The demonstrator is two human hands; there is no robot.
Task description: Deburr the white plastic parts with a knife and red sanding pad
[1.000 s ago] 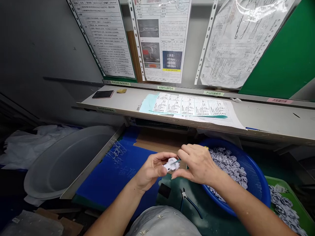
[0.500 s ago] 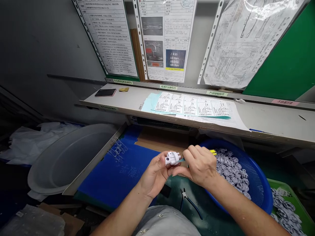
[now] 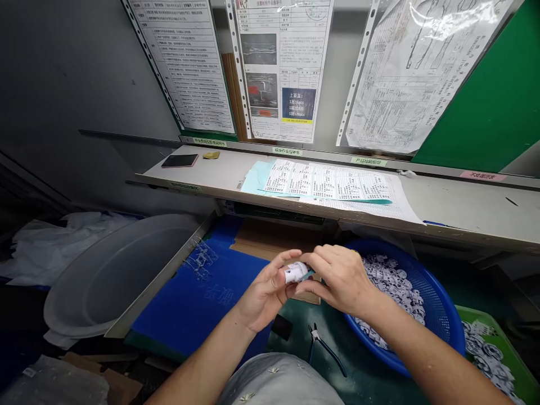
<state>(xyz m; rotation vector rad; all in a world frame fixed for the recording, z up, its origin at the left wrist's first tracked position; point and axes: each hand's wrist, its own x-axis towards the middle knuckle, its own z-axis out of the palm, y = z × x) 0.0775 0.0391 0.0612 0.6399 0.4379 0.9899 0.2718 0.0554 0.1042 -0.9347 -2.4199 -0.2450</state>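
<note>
A pale grey basin (image 3: 109, 275) lies tilted at the far left, next to a blue mat (image 3: 202, 304) on the worktop (image 3: 363, 371). Right of the mat, the left hand (image 3: 261, 295) is raised above the worktop. Its fingers (image 3: 287, 257) are curled in, and thumb and forefinger pinch a small white plastic part (image 3: 295, 273). The right hand (image 3: 337, 278) meets it there, fingers closed around a slim tool (image 3: 311, 274) of which only a teal tip shows, touching the part's right end. This looks like fine trimming or picking at the part, so it probably goes best with the left pinch firm and still, the tool tip worked in short light strokes away from the thumb, and the part turned so the worked edge faces the eye. Below the hands lie black pliers (image 3: 314, 334). Further right, a blue basket (image 3: 442, 332) holds a heap of similar white parts (image 3: 392, 281), and beside it is a green tray (image 3: 512, 337).
</note>
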